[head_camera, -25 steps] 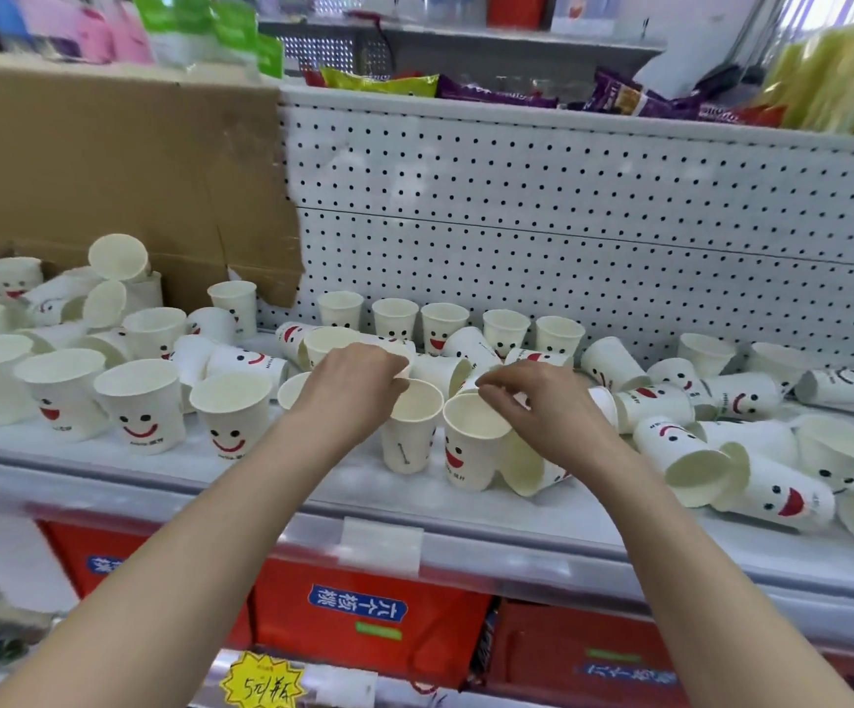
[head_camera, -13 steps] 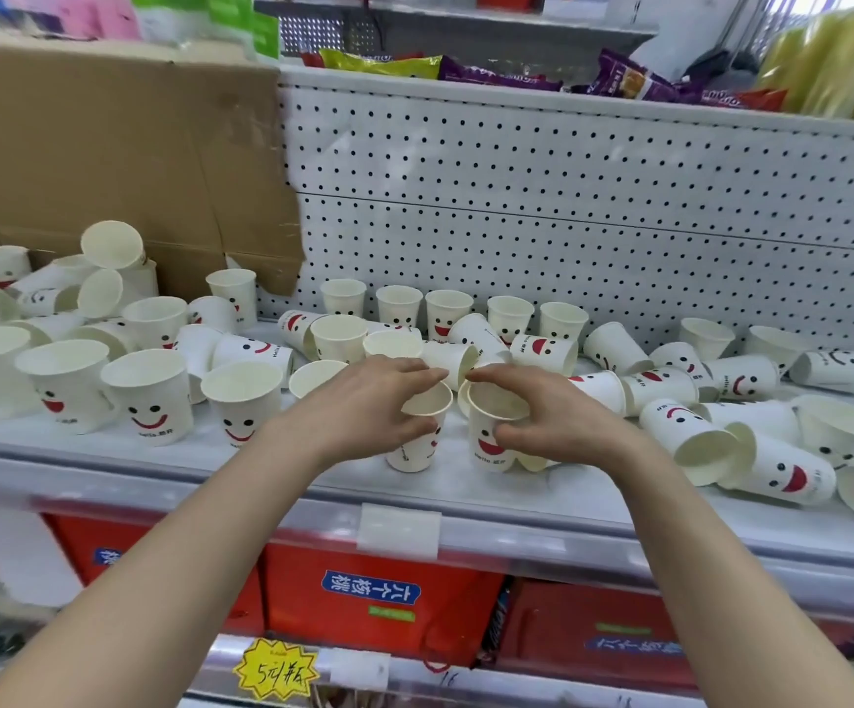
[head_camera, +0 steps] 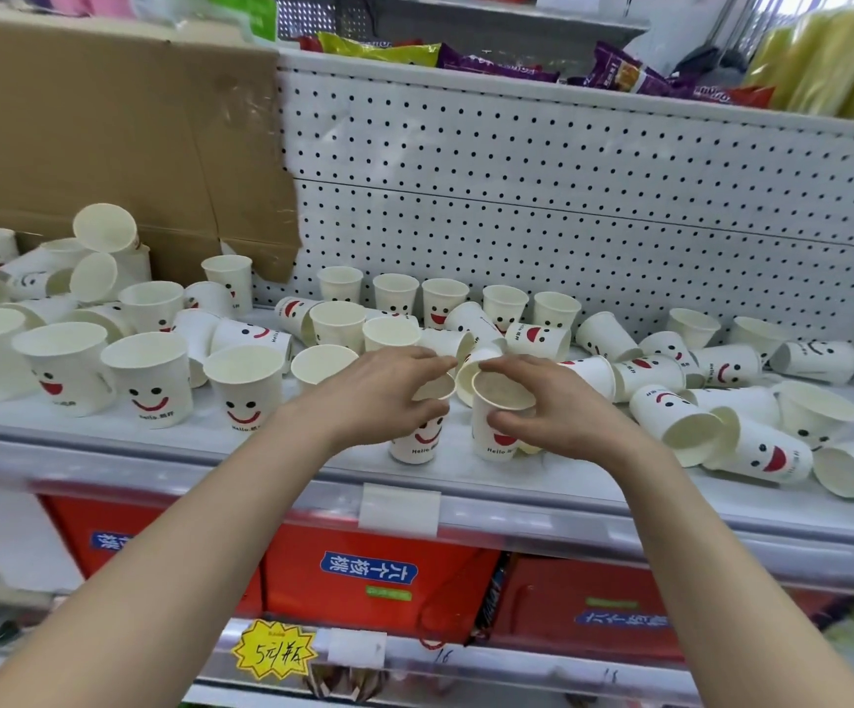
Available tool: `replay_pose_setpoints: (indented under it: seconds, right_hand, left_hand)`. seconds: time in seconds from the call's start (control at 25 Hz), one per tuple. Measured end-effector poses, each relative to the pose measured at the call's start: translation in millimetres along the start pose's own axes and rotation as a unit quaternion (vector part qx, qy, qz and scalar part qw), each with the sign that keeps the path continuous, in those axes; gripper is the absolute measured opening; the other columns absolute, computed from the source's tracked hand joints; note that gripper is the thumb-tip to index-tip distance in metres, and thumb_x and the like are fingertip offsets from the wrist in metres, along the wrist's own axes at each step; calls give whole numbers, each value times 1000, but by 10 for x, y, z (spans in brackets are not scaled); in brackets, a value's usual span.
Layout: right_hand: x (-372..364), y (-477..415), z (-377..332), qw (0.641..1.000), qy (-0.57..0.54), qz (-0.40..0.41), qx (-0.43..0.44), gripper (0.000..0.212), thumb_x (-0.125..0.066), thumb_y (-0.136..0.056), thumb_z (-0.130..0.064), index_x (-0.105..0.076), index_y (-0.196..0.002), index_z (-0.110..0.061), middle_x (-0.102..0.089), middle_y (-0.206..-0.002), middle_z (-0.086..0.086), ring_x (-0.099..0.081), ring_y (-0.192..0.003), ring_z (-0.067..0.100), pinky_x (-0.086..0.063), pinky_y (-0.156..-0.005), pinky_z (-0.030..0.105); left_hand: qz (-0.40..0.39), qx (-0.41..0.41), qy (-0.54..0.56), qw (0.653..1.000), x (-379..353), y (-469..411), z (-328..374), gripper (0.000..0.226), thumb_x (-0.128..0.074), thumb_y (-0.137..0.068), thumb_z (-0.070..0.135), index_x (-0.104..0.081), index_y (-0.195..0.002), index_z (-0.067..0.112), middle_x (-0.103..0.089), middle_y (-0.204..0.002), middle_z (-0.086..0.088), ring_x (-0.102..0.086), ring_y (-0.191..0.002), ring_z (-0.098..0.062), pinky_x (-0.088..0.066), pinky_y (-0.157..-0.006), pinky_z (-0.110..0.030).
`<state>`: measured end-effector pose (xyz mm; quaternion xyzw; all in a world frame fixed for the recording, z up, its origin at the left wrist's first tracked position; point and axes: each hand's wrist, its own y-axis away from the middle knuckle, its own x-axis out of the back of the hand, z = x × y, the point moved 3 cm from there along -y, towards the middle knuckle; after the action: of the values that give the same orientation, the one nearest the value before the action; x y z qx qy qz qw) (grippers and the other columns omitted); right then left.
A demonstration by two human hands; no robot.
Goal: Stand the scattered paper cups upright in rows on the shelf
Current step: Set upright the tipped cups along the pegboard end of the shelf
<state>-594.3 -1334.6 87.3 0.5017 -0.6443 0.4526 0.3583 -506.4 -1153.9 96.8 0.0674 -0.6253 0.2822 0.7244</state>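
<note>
White paper cups with smiley faces cover the white shelf (head_camera: 261, 452). My left hand (head_camera: 378, 396) grips an upright cup (head_camera: 422, 442) by its rim and side near the shelf's front. Right beside it, my right hand (head_camera: 552, 406) grips a second upright cup (head_camera: 496, 436), thumb at the front, fingers over the rim. Both cups stand on the shelf, almost touching. A front row of upright cups (head_camera: 246, 390) runs to the left. A back row (head_camera: 445, 298) stands against the pegboard. Several cups (head_camera: 751, 447) lie on their sides to the right.
A cardboard sheet (head_camera: 108, 135) leans at the back left above a heap of tipped cups (head_camera: 92, 268). The pegboard back wall (head_camera: 567, 196) bounds the shelf. Snack bags (head_camera: 516, 63) lie on the shelf above. Red cartons (head_camera: 373, 580) sit on the shelf below.
Both hands have drawn the two cups toward the shelf's front edge and set them side by side. The camera has tipped slightly downward.
</note>
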Motion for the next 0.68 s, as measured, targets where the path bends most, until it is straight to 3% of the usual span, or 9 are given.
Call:
replay_pose_setpoints:
  seconds: [0.16,0.28,0.36,0.48,0.68]
  right_hand:
    - [6,77,-38,999,-28,-24,7,68,-53,-73,-34,-41,-141,-38,-48,-140,-16,-44,-127,7,-41,-102,32]
    - [-10,106,-26,1000,-24,-14,10,70,-60,-76,-37,-38,-143,-38,-39,-147,-17,-37,-134,5,-37,-108,32]
    - [1,114,-10,1000,-1,6,8,70,-66,-78,-36,-39,-143,-35,-39,-147,-13,-36,-134,7,-34,-107,26]
    - [31,105,-8,999,33,26,4,65,-67,-81,-33,-44,-142,-30,-46,-141,-9,-40,-129,10,-31,-98,19]
    - [12,114,-50,999,33,21,-3,68,-70,-81,-38,-44,-143,-30,-42,-145,-11,-38,-132,8,-29,-101,19]
  left_hand:
    - [-19,-31,19,999,-101,1,54,61,-45,-91,23,-26,-149,33,-34,-150,5,-24,-141,-15,-22,-115,-31]
    - [3,-20,-93,995,-172,9,9,63,-44,-94,46,-23,-150,27,-27,-155,-3,-16,-145,-22,-11,-119,-34]
    - [8,5,-108,994,-161,13,-13,66,-42,-93,54,-25,-149,25,-32,-152,-3,-26,-141,-23,-20,-117,-34]
    - [16,-8,-69,997,-126,-8,-13,58,-44,-95,47,-30,-147,25,-39,-147,1,-38,-133,-22,-34,-108,-35]
    - [-4,-31,-54,998,-193,-23,-74,54,-42,-97,42,-31,-147,25,-30,-153,-2,-29,-139,-21,-27,-113,-34]
